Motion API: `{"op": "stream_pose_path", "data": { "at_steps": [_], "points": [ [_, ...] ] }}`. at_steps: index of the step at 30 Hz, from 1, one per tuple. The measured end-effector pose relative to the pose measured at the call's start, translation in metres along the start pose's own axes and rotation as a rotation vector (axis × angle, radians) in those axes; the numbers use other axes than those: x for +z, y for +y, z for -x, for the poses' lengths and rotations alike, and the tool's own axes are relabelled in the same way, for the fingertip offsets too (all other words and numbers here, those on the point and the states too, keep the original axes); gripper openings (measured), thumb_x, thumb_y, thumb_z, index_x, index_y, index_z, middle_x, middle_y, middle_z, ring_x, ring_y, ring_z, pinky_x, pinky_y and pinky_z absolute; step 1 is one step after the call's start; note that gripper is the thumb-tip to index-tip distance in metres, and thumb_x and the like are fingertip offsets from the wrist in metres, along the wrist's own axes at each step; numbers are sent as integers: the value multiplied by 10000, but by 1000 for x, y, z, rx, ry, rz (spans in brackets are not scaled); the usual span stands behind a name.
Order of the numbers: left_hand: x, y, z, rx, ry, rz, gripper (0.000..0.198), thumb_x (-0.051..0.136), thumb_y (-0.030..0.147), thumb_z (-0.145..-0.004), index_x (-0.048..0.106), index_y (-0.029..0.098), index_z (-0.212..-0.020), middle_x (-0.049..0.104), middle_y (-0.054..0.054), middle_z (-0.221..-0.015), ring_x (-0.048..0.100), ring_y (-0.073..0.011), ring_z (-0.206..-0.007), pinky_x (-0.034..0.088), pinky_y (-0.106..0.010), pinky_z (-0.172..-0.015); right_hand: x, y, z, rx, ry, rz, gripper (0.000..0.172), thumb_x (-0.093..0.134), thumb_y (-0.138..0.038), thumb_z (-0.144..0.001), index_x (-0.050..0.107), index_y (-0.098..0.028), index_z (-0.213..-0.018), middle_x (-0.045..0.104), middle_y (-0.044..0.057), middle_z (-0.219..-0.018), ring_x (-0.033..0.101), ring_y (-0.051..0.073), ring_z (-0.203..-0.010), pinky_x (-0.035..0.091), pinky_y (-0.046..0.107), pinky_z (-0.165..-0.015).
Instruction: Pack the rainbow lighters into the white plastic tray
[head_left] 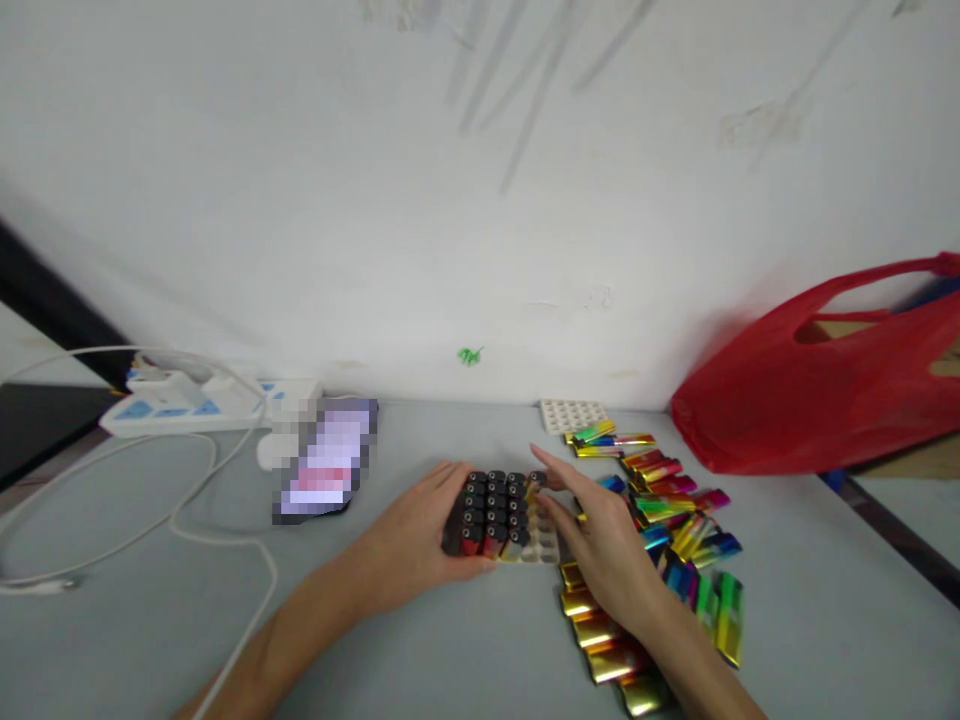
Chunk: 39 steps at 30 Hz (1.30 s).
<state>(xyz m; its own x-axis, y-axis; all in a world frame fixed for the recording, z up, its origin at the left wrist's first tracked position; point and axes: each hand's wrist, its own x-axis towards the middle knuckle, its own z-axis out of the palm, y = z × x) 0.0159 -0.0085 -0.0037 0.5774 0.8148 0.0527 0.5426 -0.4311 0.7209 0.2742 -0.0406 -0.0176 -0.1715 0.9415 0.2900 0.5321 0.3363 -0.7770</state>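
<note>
A pale, cupped tray [549, 552] stands on the table in front of me, its left part filled with several upright lighters [495, 516] with black tops. My left hand [409, 530] curves around the left side of these lighters and the tray, thumb along the near edge. At the far right corner of the filled rows, my right hand [604, 525] has its thumb and fingers closed around one lighter [536, 480], which my fingers partly cover. Under and beyond my right wrist lie many loose shiny lighters [660, 485] in gold, red, green and blue.
Another pale cupped tray [574, 415] lies against the wall. A red plastic bag [817, 390] stands at the right. To the left are a phone [330, 455] with a blurred screen, a white power strip [217, 405] and a looping white cable [214, 540] crossing near my left forearm.
</note>
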Motion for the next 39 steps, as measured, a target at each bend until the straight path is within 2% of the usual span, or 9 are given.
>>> {"op": "stream_pose_path", "data": {
  "at_steps": [3, 6, 9, 11, 13, 19, 26, 33, 39],
  "points": [
    [0, 0, 1, 3, 9, 4, 523, 954, 275, -801, 662, 238, -1234, 706, -83, -1265, 655, -362, -1236, 521, -476, -1081, 2, 0, 4, -49, 27, 121, 604, 559, -176, -1047, 509, -278, -1640, 689, 89, -1548, 645, 278, -1419, 496, 499, -1203],
    [0, -1, 1, 10, 3, 14, 588, 970, 270, -789, 659, 243, -1288, 709, -84, -1288, 653, -361, -1257, 514, -472, -1101, -2, 4, 4, -95, 133, 350, 535, 537, -140, -1007, 585, -230, -1532, 679, 126, -1509, 603, 319, -1413, 456, 535, -1212],
    [-1, -1, 0, 11, -3, 13, 620, 978, 278, -788, 655, 241, -1316, 704, -89, -1311, 650, -366, -1273, 504, -478, -1120, -7, 15, 3, -45, 223, 696, 446, 509, -114, -1008, 639, -162, -1432, 668, 191, -1469, 583, 387, -1360, 452, 567, -1139],
    [-1, -1, 0, -1, -4, 6, 617, 976, 277, -785, 658, 241, -1313, 704, -92, -1313, 649, -370, -1273, 507, -482, -1118, -9, 24, 3, 14, 221, 882, 437, 507, -116, -1022, 616, -105, -1445, 668, 239, -1455, 581, 425, -1334, 449, 581, -1087],
    [-1, 0, 0, -9, -5, 3, 601, 971, 270, -788, 662, 240, -1302, 705, -93, -1311, 650, -368, -1273, 511, -479, -1113, -10, 31, 4, 35, 200, 944, 411, 500, -114, -1034, 616, -76, -1426, 685, 267, -1425, 595, 437, -1301, 433, 589, -1067],
    [-2, 1, -1, -6, -10, 13, 596, 965, 265, -789, 657, 249, -1300, 701, -89, -1319, 649, -362, -1278, 502, -478, -1133, -9, 32, 3, 3, 140, 899, 388, 459, -67, -1061, 665, -181, -1370, 751, 185, -1283, 625, 382, -1214, 378, 563, -1033],
    [-1, 0, -1, -9, 3, 12, 580, 968, 277, -789, 659, 254, -1279, 706, -93, -1305, 659, -366, -1255, 524, -471, -1105, -10, 29, 2, -53, 21, 772, 253, 642, -169, -1048, 726, -295, -1251, 730, 89, -1256, 613, 325, -1193, 389, 472, -966],
    [0, -1, -1, -8, 13, 10, 597, 970, 268, -778, 667, 254, -1292, 713, -91, -1307, 660, -368, -1266, 520, -480, -1119, -3, 36, 1, -49, 8, 739, 235, 656, -151, -1049, 705, -270, -1245, 713, 111, -1228, 607, 330, -1163, 397, 467, -961],
    [-1, 0, -1, -4, 1, 6, 622, 977, 263, -783, 650, 253, -1311, 701, -92, -1322, 646, -363, -1286, 502, -489, -1141, 2, 45, -1, -10, 56, 730, 102, 692, -153, -1037, 696, -245, -1082, 738, 101, -1108, 629, 340, -1083, 374, 469, -936]
  ]
}}
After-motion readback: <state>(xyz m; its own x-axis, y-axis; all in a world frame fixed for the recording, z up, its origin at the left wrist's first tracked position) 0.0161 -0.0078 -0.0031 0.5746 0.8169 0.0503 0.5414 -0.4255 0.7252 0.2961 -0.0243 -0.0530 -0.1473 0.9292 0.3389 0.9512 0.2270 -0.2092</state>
